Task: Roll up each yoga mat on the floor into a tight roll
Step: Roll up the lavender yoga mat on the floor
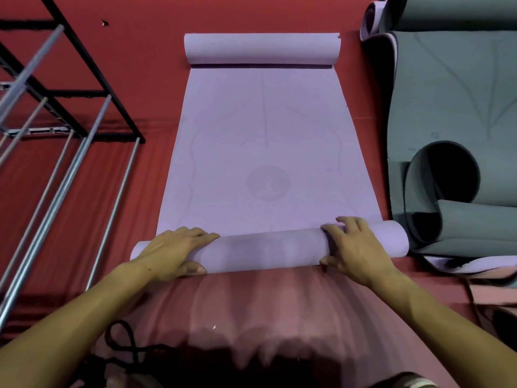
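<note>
Both hands, left hand [176, 249] & right hand [354, 247], curl fingers over the near roll [265, 249] of the purple mat [263, 141] mid red floor [84, 191]; roll just begun, most flat, far end curled, grey mats [447, 107] at right edge loose.

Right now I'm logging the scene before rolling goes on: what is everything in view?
purple yoga mat: one, lilac, centre floor, rolled at both ends
grey yoga mats: several, grey, right side, loosely curled
metal rack: one, black and silver, left
black cord: one, bottom left
red floor covering: one, under everything
left hand: grip on near roll's left part
right hand: grip on near roll's right part
</note>
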